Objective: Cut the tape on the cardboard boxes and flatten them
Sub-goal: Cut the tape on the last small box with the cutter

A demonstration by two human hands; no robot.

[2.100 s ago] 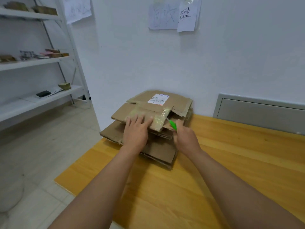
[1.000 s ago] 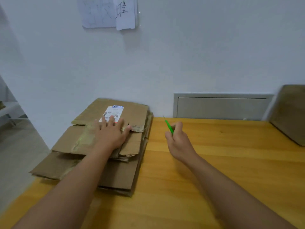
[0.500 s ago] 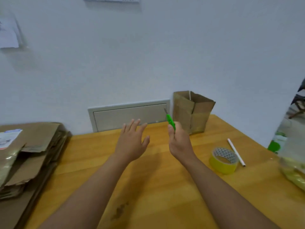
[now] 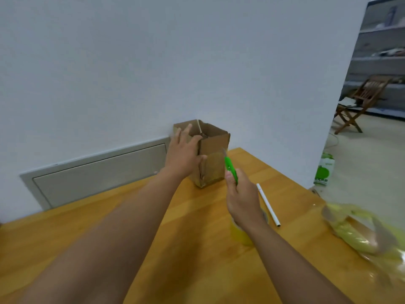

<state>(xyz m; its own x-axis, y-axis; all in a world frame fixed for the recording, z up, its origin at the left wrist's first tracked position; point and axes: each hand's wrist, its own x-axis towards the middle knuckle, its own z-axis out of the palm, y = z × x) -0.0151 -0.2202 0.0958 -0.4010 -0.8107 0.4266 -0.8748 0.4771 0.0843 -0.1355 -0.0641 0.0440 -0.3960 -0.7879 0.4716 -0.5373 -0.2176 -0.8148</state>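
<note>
A small brown cardboard box [image 4: 213,163] stands upright with its top flaps open at the back of the wooden table [image 4: 197,249], against the white wall. My left hand [image 4: 183,155] reaches onto its left side, fingers spread over the top edge and thumb on the front corner. Whether it grips the box I cannot tell. My right hand [image 4: 242,198] is closed around a green utility knife [image 4: 231,168], blade pointing up, just in front of the box and apart from it.
A yellow tape roll [image 4: 241,233] lies partly hidden under my right wrist. A white pen [image 4: 268,205] lies to its right. A clear bag with yellow contents [image 4: 361,231] sits at the table's right edge. A grey wall panel [image 4: 98,174] runs behind the table. A wooden chair [image 4: 359,102] stands beyond.
My view swung right, away from the stack of flattened boxes. My left hand left that stack and reached across to the standing box. My right hand kept the green knife.
</note>
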